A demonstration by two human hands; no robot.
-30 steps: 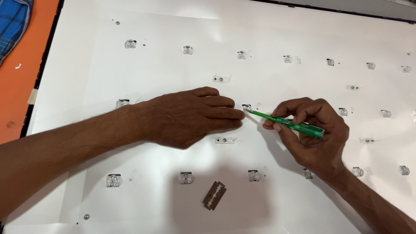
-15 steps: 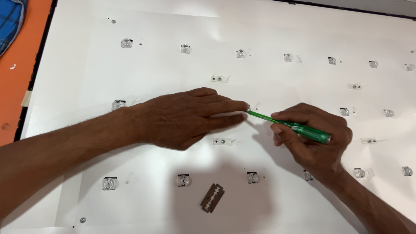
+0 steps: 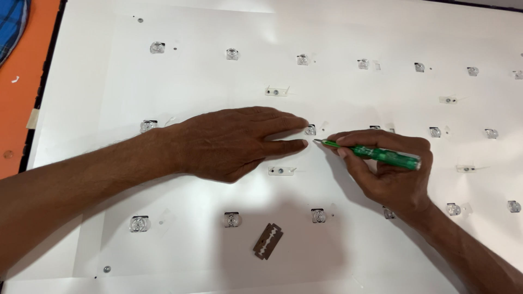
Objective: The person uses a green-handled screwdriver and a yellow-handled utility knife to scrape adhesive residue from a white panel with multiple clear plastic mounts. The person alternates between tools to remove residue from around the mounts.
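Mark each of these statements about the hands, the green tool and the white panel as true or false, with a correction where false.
1. The right hand holds a green screwdriver in a pen-like grip. True.
2. The left hand lies flat on the white panel, fingers beside a small clear lens. True.
3. The razor blade is pinched in the left hand. False: it lies loose on the panel, below both hands.
4. The screwdriver tip points away from the left hand. False: it points toward the left fingertips.
5. An orange surface lies left of the panel. True.
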